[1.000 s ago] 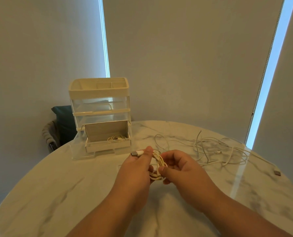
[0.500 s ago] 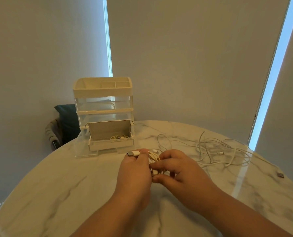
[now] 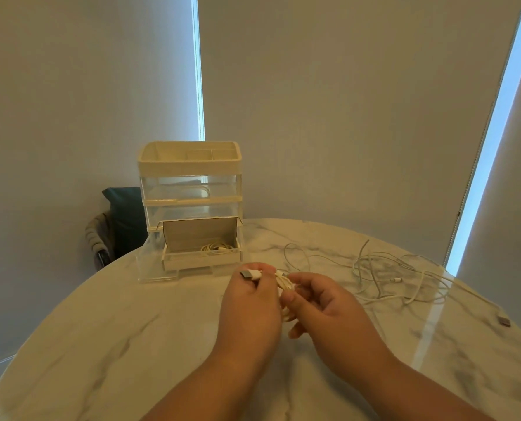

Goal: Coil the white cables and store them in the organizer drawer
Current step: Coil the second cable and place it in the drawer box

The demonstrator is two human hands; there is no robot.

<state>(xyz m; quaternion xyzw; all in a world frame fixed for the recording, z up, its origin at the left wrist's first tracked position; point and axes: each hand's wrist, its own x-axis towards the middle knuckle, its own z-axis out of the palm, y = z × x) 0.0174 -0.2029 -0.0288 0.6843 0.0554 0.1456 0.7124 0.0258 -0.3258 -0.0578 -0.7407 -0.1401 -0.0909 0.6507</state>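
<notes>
Both hands meet above the middle of the marble table [image 3: 107, 338]. My left hand [image 3: 250, 302] grips a small coiled white cable [image 3: 285, 284], with its USB plug sticking out past the fingers toward the left. My right hand [image 3: 323, 305] pinches the same coil from the right side. Behind them stands a cream and clear organizer [image 3: 189, 165]. Its bottom drawer [image 3: 201, 261] is pulled out, and another coiled white cable [image 3: 216, 248] lies inside. A loose tangle of white cables [image 3: 386, 275] is spread over the table to the right.
A dark cable plug [image 3: 504, 321] lies near the table's right edge. A chair with a dark cushion [image 3: 122, 220] stands behind the table at the left. Window blinds hang close behind the organizer.
The hands have stayed on the coil while the fingers shifted around it. My right hand's fingers moved from curled over the coil to pinching its side.
</notes>
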